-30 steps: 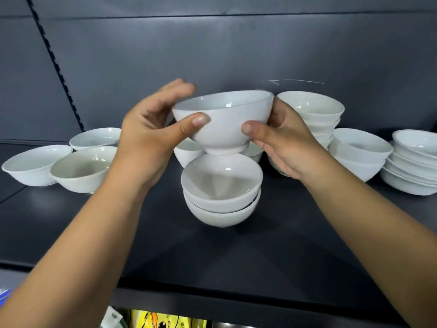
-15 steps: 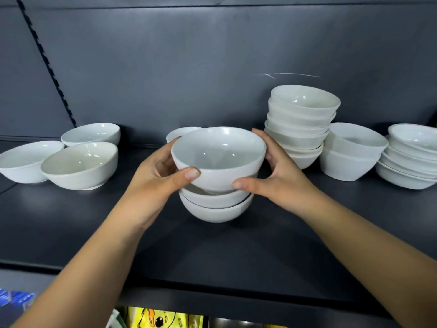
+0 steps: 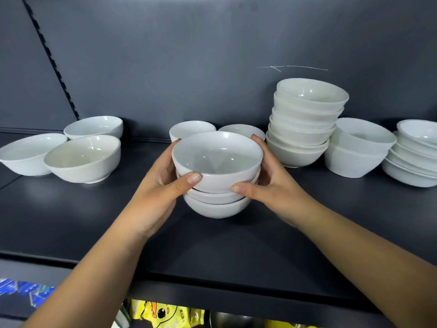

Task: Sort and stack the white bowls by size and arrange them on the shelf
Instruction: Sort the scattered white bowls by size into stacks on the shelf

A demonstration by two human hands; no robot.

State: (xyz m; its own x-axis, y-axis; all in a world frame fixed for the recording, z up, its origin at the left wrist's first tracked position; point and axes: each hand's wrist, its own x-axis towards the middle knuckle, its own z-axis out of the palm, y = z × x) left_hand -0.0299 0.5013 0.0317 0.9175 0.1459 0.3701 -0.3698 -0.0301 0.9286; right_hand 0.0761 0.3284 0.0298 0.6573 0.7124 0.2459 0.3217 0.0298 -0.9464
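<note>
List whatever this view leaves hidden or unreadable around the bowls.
- Head view: the far-right stack is cut off by the right edge, so its count is unclear.
- The two small bowls at the back are part hidden by the top bowl.
- The left hand and right hand cover the top bowl's sides, hiding how it sits.
- Print on the yellow packet is cut off by the shelf.

On the shelf [image 3: 212, 245], centre front, stack of three bowls [image 3: 216, 204] clasped between my left hand [image 3: 156, 192] and my right hand [image 3: 272, 185], two single bowls [image 3: 191, 130] just behind it, three loose bowls [image 3: 82, 157] to the left, tall stack [image 3: 302, 124] to the right, nested pair [image 3: 357, 150] beyond that, far-right stack [image 3: 413, 157] at the edge of my view.
</note>
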